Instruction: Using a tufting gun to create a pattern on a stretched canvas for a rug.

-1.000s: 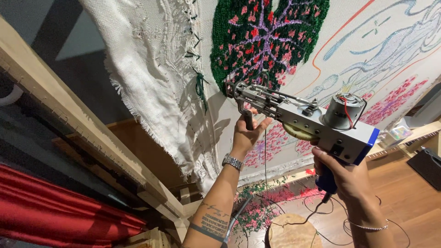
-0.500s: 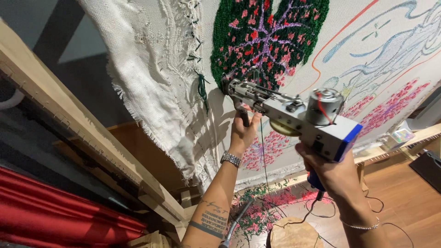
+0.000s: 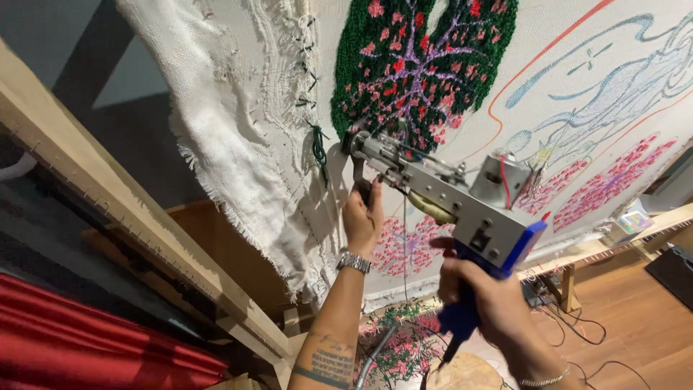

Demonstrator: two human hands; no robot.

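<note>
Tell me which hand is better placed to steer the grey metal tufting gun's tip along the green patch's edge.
Probably left. The left hand grips the front handle just behind the tufting gun tip at the green tufted patch; the right hand holds the rear blue grip.

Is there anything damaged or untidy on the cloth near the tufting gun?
Yes. Left of the green tufted patch, the loose white backing cloth hangs in folds with a frayed edge, and a dark green yarn end dangles from it. The tufting gun itself looks intact.
</note>
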